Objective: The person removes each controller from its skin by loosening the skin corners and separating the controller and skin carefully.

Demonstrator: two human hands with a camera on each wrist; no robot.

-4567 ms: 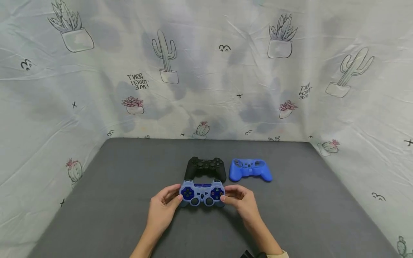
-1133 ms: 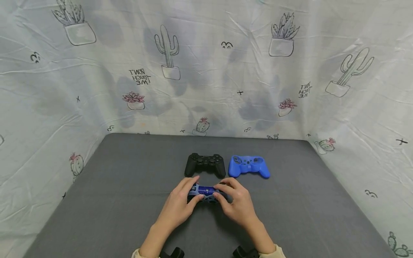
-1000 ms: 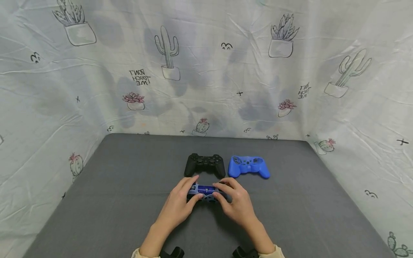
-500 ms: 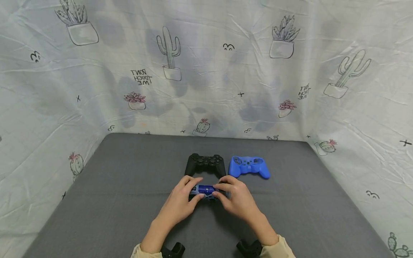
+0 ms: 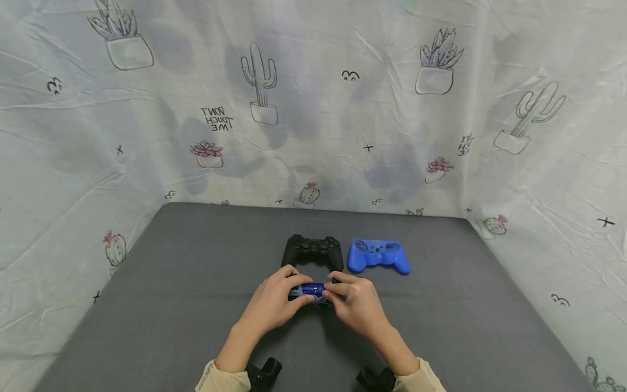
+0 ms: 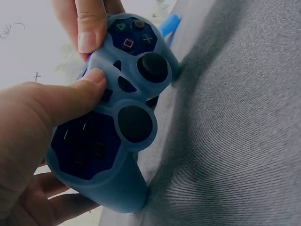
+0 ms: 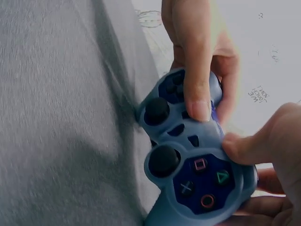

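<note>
While both hands, left (image 5: 274,301) and right (image 5: 356,305), clamp the covered controller (image 5: 309,290) near the black controller (image 5: 312,251), I'd keep thumbs working its pale cover edge evenly.

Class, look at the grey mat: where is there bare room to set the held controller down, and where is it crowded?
Bare: grey mat left of the black controller, and right of the blue cover. Crowded: the middle, around both hands.
</note>
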